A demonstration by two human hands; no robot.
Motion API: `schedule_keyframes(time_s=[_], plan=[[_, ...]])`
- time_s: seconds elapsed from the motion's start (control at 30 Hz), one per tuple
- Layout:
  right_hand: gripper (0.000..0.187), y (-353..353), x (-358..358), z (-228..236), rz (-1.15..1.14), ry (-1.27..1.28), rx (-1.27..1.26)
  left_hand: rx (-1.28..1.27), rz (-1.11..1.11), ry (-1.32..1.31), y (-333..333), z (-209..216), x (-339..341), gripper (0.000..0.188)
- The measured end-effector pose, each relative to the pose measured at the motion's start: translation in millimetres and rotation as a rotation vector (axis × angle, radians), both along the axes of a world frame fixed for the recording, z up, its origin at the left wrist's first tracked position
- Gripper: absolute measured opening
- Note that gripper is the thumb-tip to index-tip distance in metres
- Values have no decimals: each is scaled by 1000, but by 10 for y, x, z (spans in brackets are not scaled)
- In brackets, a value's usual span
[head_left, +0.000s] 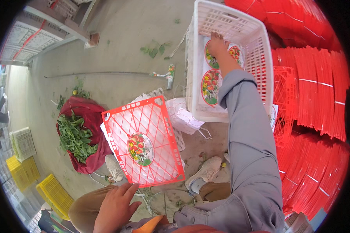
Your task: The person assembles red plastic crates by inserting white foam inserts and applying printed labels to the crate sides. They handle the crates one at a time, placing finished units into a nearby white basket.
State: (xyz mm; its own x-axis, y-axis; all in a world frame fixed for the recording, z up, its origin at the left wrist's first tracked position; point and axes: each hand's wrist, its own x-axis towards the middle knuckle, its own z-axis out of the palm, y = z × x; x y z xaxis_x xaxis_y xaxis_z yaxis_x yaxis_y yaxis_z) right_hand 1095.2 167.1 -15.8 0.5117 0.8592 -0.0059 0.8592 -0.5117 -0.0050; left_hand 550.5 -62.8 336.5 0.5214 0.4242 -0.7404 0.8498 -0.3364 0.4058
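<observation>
My right hand (218,45) reaches into a white plastic basket (229,116). Its fingers curl down at the far oval fruit labels; what they grip is hidden. Another oval label (211,87), printed with red fruit and green leaves, lies nearer in the basket. My left hand (118,207) is open, fingers apart, just below the near edge of a red plastic lattice crate (162,112), apparently empty-handed. White padded material shows through the crate's lattice, along with an oval fruit label (140,149). The crate is tilted in front of my legs.
On the left, a dark red sack (101,134) holds green leaves (76,138). A long-handled tool (105,73) lies on the floor. Stacks of red plastic lattice pieces (313,93) line the right side. Yellow crates (54,196) stand at lower left.
</observation>
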Motion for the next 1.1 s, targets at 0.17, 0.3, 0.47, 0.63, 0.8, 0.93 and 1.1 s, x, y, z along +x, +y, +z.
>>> schedule_keyframes(time_s=[0.17,0.3,0.47,0.63,0.8,0.93,1.1], plan=[[53,-52,-27,-108,-13,13,-74,-54,-10,-41,16,-96,-25,61],[41,-105,-18,-30,63,-121,-71,-19,-29,-40,62,-91,-55,62],[37,-73,-49,69,13,-85,-36,8,-47,-70,82,-82,-99,63],[34,-114,-82,75,-66,17,126,4,-42,-73,33,-72,-147,63],[32,-190,-84,383,-283,191,343,24,-51,-91,22,23,-171,62],[28,-591,-234,1212,-229,416,717,62,-35,-151,-1,161,-224,61],[16,-1734,-1265,2737,571,153,722,0,255,-455,-141,234,-317,58]])
